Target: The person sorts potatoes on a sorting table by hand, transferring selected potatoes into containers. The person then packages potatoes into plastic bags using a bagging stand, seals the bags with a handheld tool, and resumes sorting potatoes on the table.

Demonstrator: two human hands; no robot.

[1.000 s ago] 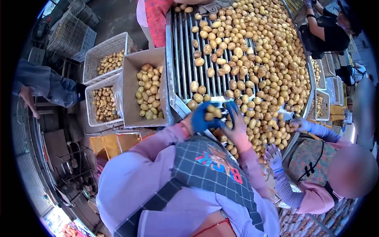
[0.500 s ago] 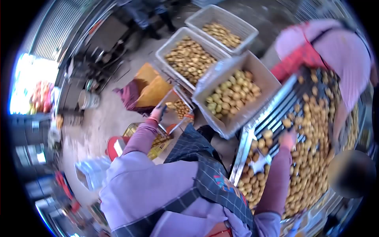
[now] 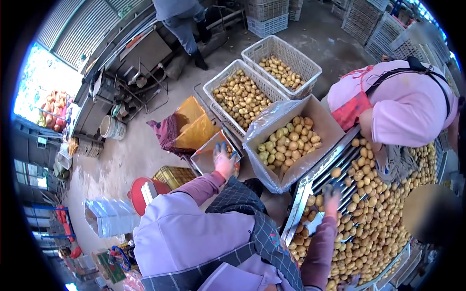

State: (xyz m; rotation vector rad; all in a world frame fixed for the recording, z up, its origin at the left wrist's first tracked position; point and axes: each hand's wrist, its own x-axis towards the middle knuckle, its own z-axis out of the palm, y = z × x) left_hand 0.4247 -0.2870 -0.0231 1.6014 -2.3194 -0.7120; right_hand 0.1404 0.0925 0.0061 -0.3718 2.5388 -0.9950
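Note:
My left hand (image 3: 224, 164), with blue-grey fingertips, is over a small box (image 3: 206, 154) standing on the floor. Its fingers are stretched out and apart, and no object shows in them. The hand hides most of what lies in that box. My right hand (image 3: 332, 198) is above the metal-barred sorting table (image 3: 307, 186), close to loose potatoes (image 3: 359, 213). Motion smears its dark fingertips, so I cannot see whether they grip anything. Between my hands stands a plastic-lined carton (image 3: 259, 162) partly filled with yellowish potatoes (image 3: 291, 143).
Two white crates (image 3: 213, 99) of potatoes stand beyond the carton. A co-worker in pink (image 3: 407, 106) bends over the table, with a grey cloth (image 3: 399, 165) near one hand. At left are a yellow sack (image 3: 194, 126), a red stool-like object (image 3: 138, 191) and a bucket (image 3: 112, 127).
My left hand has moved from the small box's left edge to over it. My right hand has shifted toward the table's near left side. The co-worker's arm and the camera view have shifted too.

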